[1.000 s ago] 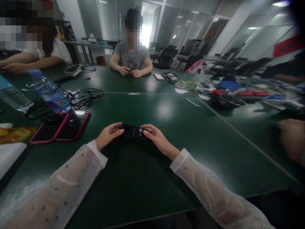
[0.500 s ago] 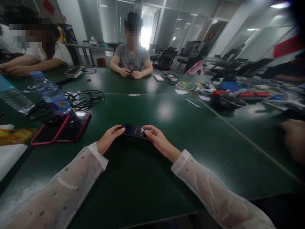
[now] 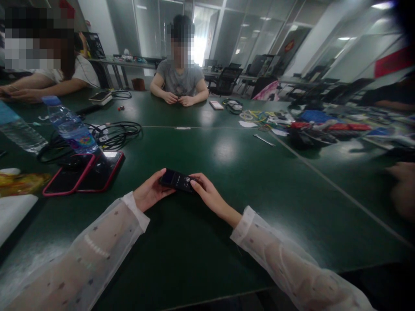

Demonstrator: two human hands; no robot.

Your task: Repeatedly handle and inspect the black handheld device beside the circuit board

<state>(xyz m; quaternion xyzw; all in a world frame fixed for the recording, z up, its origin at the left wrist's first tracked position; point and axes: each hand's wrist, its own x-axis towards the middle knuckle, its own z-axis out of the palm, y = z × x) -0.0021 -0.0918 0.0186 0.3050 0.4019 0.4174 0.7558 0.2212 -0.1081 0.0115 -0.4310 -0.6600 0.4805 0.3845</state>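
A small black handheld device [image 3: 177, 180] with a dark screen at its left end and light-marked buttons at its right is held just over the green table; its exact kind is unclear. My left hand [image 3: 151, 190] grips the screen end, thumb along the upper edge and fingers underneath. At the button end, my right hand [image 3: 207, 194] is closed on it too, with the thumb over the buttons. Part of the right end is hidden by that thumb.
Two red-cased phones [image 3: 100, 172] lie left of my hands, before a tilted-looking water bottle [image 3: 69, 127] and black cables [image 3: 125, 131]. A wrench [image 3: 264, 140] and a pile of cables and bags [image 3: 324, 123] are to the right. Other people sit around the green table [image 3: 201, 147].
The device has shifted slightly left and turned, its right end now lower. Fingers of my left hand have come further under it, and my right hand has moved left with it.
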